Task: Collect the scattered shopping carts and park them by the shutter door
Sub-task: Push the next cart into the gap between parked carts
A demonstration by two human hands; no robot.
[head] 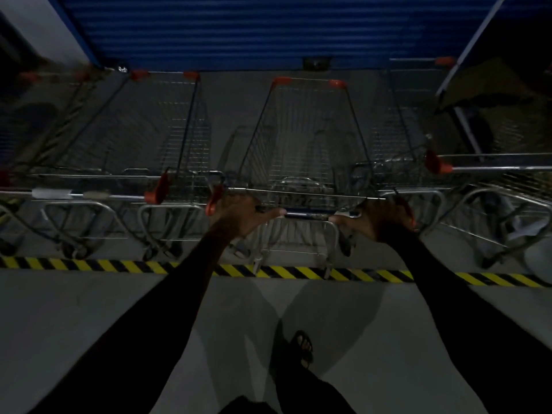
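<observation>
Sandal (304,348): yours, planted behind the hazard tape (298,271)
Hands: your left hand (239,215) and right hand (379,218) grip the cart handle (307,213) — steering the shopping cart (307,144) toward the shutter door (254,28)

text: none can be read | labels: a pale sticker on the left cart's handle bar (53,193) is seen, too blurred and dim | numbers: none

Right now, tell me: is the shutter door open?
No, the blue shutter door is rolled down to the floor behind the carts.
</observation>
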